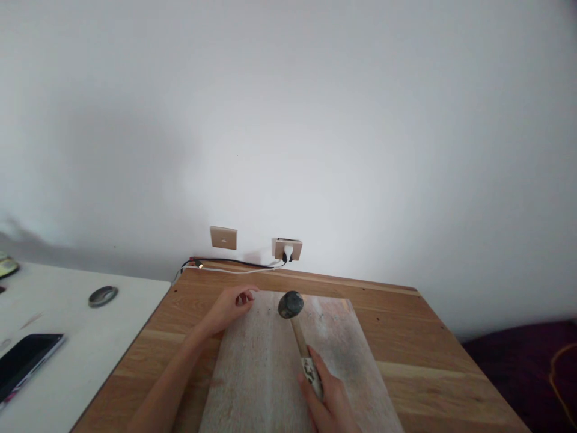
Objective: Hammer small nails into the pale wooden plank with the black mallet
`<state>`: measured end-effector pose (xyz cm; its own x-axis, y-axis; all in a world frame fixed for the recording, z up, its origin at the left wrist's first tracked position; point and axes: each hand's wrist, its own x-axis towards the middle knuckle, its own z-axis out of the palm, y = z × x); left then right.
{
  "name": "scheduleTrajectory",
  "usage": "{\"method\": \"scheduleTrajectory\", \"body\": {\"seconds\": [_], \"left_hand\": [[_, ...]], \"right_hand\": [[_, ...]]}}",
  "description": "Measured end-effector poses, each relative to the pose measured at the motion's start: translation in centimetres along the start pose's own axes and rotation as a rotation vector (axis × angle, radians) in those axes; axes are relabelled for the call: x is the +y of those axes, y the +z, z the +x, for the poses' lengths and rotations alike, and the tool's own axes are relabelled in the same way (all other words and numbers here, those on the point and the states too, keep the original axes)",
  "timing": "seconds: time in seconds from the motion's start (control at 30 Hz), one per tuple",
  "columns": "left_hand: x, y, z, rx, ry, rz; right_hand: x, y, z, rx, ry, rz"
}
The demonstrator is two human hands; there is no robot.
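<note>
My right hand (329,400) is closed round the wooden handle of a hammer (295,322), whose dark round head hangs just above the far part of a pale grey wooden board (261,373). My left hand (232,307) rests at the board's far left corner. Its fingers are curled and pinched together near the edge. Whether something small sits between them is too small to make out. The board lies on a brown wooden table (406,337).
A white table (90,337) stands to the left with a black phone (24,361) and a round metal lid (103,296). On the wall behind are a switch plate (223,237) and a socket (287,248) with a plug and cables. A dark cushion (518,361) lies right.
</note>
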<state>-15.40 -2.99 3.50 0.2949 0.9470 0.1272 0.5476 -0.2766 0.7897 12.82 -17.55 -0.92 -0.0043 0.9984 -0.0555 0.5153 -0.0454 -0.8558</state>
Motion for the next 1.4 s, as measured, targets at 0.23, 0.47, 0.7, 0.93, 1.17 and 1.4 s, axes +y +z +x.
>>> {"method": "scheduleTrajectory", "body": {"seconds": [0.23, 0.47, 0.7, 0.93, 1.17, 1.4], "left_hand": [[0.0, 1.2, -0.3, -0.062, 0.050, 0.024], [0.2, 1.2, -0.3, -0.070, 0.049, 0.050], [0.0, 1.7, -0.4, -0.049, 0.070, 0.055], [0.2, 1.9, -0.5, -0.051, 0.059, 0.038], [-0.2, 2.1, -0.4, -0.066, 0.076, 0.042], [-0.1, 2.2, -0.6, -0.033, 0.036, -0.006]], "right_hand": [[-1.7, 0.2, -0.1, -0.017, -0.011, -0.015], [-1.2, 0.3, -0.1, -0.014, -0.029, -0.006], [-1.2, 0.5, 0.0, -0.038, -0.052, 0.028], [-1.1, 0.7, -0.2, -0.014, -0.015, 0.028], [-2.6, 0.9, -0.1, -0.063, -0.011, 0.042], [-4.0, 1.9, 0.4, -0.062, -0.031, 0.037]]}}
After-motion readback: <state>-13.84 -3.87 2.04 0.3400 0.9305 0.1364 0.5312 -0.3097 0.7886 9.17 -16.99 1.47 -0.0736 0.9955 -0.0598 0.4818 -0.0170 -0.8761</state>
